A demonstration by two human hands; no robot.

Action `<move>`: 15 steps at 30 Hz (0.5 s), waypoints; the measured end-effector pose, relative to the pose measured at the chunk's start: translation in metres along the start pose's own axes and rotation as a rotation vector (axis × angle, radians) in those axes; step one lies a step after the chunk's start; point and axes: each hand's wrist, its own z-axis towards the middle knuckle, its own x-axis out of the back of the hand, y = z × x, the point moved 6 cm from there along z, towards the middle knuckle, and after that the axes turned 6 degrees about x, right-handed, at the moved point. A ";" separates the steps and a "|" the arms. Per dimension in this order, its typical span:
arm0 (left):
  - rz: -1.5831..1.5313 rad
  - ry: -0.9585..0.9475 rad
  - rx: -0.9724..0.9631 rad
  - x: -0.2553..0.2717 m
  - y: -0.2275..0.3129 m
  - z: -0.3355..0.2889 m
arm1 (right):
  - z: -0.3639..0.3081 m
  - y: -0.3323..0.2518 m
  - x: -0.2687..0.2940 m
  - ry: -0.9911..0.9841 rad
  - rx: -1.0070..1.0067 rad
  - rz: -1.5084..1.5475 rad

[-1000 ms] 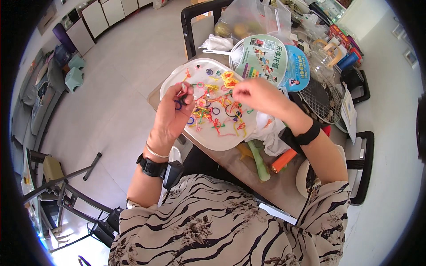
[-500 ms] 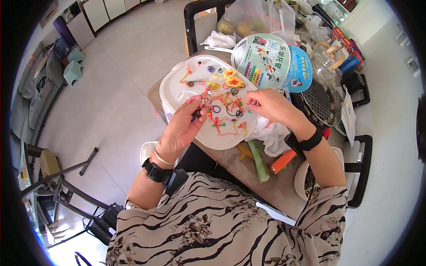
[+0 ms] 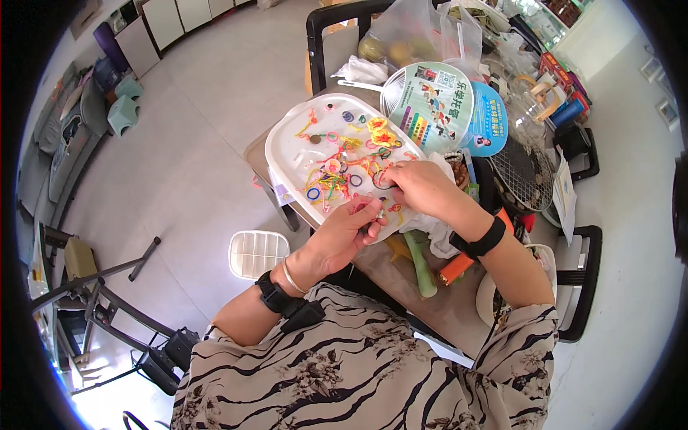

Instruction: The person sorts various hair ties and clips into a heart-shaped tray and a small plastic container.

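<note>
A white tray (image 3: 292, 122) on the table holds many small coloured hair ties, among them a blue hair tie (image 3: 313, 193), a tangle of orange, yellow and green bands (image 3: 331, 179) and yellow flower-shaped pieces (image 3: 382, 132). My left hand (image 3: 345, 238) is over the tray's near edge, thumb and fingertips pinched round something small and pale that I cannot make out. Just beyond it, my right hand (image 3: 424, 188) reaches down to the tray's right part. Its fingers are curled together beside a dark hair tie (image 3: 382, 179); what they grip is hidden.
Right of the tray lie a green paddle fan (image 3: 430, 107) and a blue fan (image 3: 490, 118). Nearer me are a green comb-like object (image 3: 421, 269), an orange cylinder (image 3: 457, 266) and white cloth. A white divided basket (image 3: 258, 254) stands on the floor to the left.
My left hand has moved right and toward me, uncovering the tangle of bands. My right hand has come slightly left and down among the hair ties.
</note>
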 end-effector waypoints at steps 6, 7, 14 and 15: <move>0.010 -0.100 0.038 -0.005 -0.005 0.007 | -0.008 0.010 0.025 0.161 -0.131 0.260; 0.007 -0.095 0.034 -0.004 -0.005 0.009 | -0.009 0.012 0.028 0.164 -0.179 0.369; 0.024 -0.085 0.003 -0.010 0.000 0.019 | -0.011 0.008 0.029 0.151 -0.250 0.768; 0.036 -0.085 -0.031 -0.011 0.003 0.020 | -0.011 0.006 0.029 0.146 -0.240 0.764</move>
